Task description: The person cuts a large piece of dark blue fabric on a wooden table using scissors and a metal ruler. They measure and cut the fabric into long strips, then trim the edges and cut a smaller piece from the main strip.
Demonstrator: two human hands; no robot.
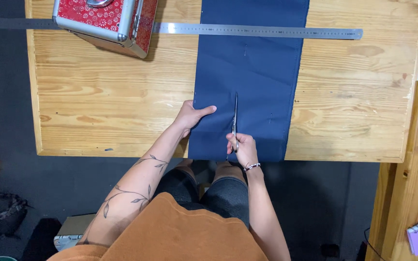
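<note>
Right hand [242, 149] clamps slim steel scissors [235, 120] mid-cut in the dark blue cloth strip [257, 63] – left hand [190, 115] pins only its edge, thumb spread, so the cloth may bunch and the cut wander

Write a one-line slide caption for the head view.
Right hand runs scissors up navy fabric on wooden table; left hand pins its edge.

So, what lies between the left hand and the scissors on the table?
Only the dark blue fabric lies there: the left hand presses its left edge, and the scissors in the right hand rest on it. Head view shows this.
</note>
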